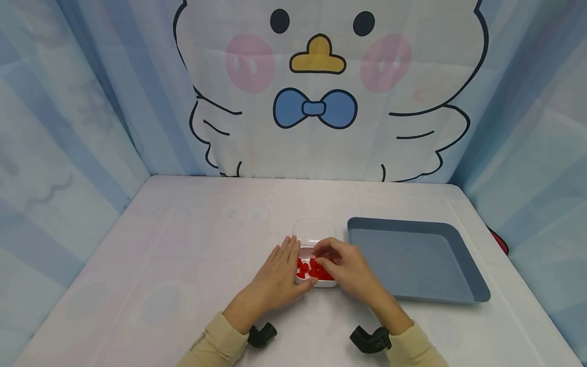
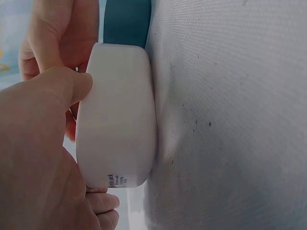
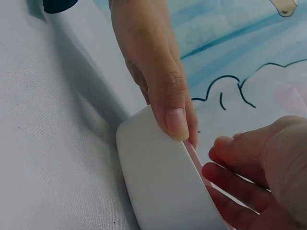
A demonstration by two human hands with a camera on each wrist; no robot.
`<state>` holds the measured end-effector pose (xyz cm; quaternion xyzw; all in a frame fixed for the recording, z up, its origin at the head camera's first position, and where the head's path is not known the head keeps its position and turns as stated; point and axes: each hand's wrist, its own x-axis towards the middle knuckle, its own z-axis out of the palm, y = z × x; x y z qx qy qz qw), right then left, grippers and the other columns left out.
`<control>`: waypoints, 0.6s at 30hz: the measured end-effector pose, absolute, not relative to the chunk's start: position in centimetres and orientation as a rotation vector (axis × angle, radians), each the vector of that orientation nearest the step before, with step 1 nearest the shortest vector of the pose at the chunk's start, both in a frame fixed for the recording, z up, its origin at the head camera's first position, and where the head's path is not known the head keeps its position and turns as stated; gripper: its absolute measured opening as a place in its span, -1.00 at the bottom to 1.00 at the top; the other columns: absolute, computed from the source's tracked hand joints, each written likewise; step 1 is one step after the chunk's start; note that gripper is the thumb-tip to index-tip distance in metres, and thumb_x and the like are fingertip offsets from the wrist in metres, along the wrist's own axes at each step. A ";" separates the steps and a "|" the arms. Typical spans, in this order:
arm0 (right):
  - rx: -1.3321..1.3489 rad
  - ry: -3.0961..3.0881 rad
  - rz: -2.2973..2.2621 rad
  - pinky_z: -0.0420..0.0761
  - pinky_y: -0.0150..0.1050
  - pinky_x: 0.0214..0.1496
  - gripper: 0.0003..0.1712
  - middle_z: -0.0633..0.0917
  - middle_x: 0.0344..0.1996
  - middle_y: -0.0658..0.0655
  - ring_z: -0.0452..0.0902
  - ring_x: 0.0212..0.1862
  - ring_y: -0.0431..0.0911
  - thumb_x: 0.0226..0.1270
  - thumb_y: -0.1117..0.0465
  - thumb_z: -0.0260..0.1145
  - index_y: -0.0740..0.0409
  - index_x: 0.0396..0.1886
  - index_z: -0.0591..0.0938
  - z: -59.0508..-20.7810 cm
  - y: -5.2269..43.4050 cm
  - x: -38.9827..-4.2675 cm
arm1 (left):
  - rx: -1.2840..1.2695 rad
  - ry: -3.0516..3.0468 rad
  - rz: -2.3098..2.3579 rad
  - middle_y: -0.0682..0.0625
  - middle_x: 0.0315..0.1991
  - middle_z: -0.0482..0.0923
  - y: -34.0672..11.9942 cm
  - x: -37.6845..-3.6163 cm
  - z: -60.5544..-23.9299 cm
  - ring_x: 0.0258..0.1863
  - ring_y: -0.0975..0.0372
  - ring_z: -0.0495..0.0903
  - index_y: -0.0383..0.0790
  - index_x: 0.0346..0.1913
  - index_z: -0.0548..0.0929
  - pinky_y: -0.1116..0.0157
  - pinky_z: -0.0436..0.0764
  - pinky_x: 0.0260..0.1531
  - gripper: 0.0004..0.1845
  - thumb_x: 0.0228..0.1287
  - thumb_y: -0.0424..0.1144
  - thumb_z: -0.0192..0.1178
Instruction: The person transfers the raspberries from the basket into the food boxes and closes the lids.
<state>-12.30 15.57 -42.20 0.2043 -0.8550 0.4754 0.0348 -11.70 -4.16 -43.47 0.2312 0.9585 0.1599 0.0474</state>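
Note:
A small white plastic box (image 2: 117, 115) with printed lettering near one end sits on the table, its clear lid (image 1: 314, 230) raised at the back. Several small red pieces (image 1: 304, 267) lie inside. My left hand (image 1: 278, 275) holds the box at its left side, fingers stretched along the wall and thumb (image 3: 176, 124) pressing over the near rim. Over the box's right part is my right hand (image 1: 350, 267), its bent fingertips among the red pieces. In the right wrist view its thumb and fingertips (image 3: 225, 184) are close together; whether they pinch a piece I cannot tell.
A shallow blue-grey tray (image 1: 412, 262) lies right of the box, close beside my right hand. The table has a pale cloth (image 1: 151, 265). Printed curtains (image 1: 316, 148) hang behind and at both sides. Each wrist wears a black device (image 1: 262, 335).

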 end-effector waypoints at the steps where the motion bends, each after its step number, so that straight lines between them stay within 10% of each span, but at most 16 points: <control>1: 0.626 -2.632 1.462 0.72 -0.19 0.02 -0.73 0.76 -0.15 0.03 0.68 -0.12 -0.15 0.25 0.36 0.40 0.16 -0.05 0.68 -42.2 15.5 -12.3 | 0.704 2.922 0.490 -0.19 0.59 -0.01 -4.2 -11.7 -43.4 0.60 -0.03 -0.04 -0.33 0.55 0.04 -0.04 0.08 0.53 0.00 0.29 0.27 0.13; 18: 0.565 -2.575 1.368 0.72 -0.13 0.03 -0.73 0.75 -0.14 0.04 0.68 -0.07 -0.08 0.26 0.39 0.38 0.18 -0.04 0.66 -42.2 16.6 -12.7 | 0.675 2.896 0.499 -0.17 0.59 -0.01 -4.1 -11.8 -43.3 0.60 -0.02 -0.05 -0.30 0.55 0.02 -0.04 0.09 0.53 0.03 0.27 0.29 0.14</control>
